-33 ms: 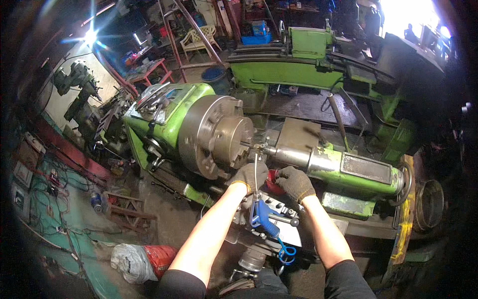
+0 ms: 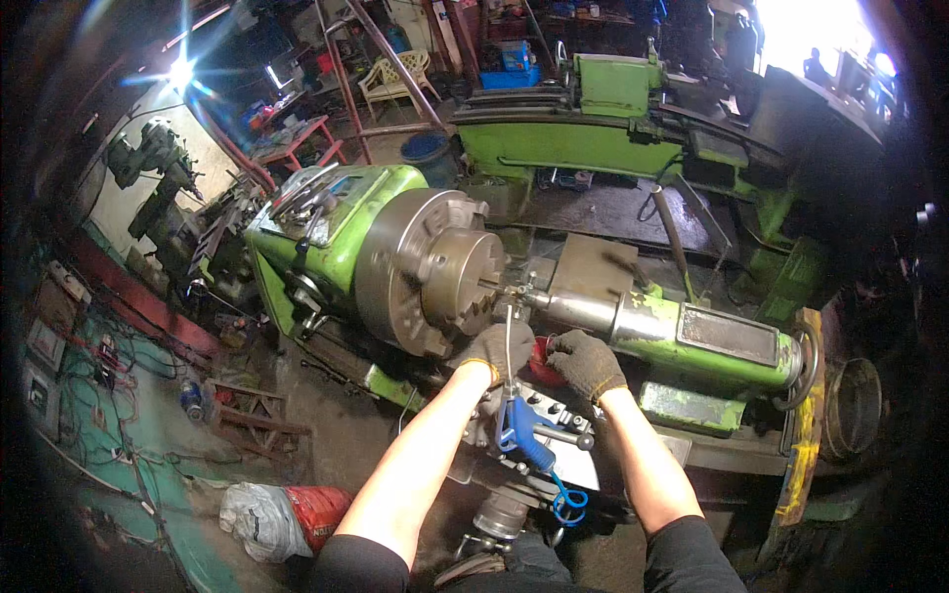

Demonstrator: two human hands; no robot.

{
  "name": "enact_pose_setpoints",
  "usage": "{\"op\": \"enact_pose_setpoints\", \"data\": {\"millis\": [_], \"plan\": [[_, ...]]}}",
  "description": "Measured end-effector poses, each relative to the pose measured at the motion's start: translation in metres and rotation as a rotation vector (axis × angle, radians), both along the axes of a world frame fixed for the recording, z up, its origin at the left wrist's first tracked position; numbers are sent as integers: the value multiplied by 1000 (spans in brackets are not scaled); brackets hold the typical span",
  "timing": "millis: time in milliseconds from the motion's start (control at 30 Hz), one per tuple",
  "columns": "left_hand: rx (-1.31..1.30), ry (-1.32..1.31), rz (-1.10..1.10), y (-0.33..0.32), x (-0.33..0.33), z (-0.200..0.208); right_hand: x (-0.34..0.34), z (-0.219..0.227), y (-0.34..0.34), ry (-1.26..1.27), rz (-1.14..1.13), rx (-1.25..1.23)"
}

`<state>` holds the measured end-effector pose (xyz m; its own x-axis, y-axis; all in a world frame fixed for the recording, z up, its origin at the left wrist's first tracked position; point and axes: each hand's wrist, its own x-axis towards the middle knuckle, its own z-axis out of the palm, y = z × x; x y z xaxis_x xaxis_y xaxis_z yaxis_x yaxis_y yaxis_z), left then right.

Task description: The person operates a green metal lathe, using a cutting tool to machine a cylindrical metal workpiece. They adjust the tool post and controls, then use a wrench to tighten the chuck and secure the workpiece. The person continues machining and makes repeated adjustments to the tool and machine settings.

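Red object between gloved left hand and right hand — both partly curled, any hold unclear.

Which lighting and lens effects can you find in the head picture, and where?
In the head view, the lamp flares into streaks at upper left; the opening at upper right is washed out to white; the corners fall to black; the steel cylinder beyond the gloved right hand gleams; the yellow-marked board looks bent near the right rim.

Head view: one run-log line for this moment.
left hand: gloved, grip unclear | right hand: gloved, at red item | blue air gun: nozzle by left hand | lathe chuck: left of tailstock
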<state>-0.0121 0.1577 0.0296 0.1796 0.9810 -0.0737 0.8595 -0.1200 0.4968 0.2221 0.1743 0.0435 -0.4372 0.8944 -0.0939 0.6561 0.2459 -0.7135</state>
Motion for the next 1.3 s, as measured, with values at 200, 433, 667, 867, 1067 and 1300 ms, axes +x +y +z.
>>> {"op": "enact_pose_setpoints", "data": {"millis": [200, 433, 667, 867, 1067, 1300], "plan": [[-146, -94, 23, 16, 15, -6, -5, 4, 7, -68, 23, -12], [108, -28, -413, 14, -10, 3, -17, 12, 11, -213, 22, 53], [-150, -269, -37, 12, 2, 13, 10, -2, 5, -73, -121, 114], [-26, -115, -232, 22, 10, -10, -7, 16, -3, -99, -84, 45], [-173, -247, 159, 14, 16, 20, -6, -1, 0, -88, -142, 146], [-71, 150, 62, 15, -7, -23, 34, 0, -8, 52, -155, 282]]}}
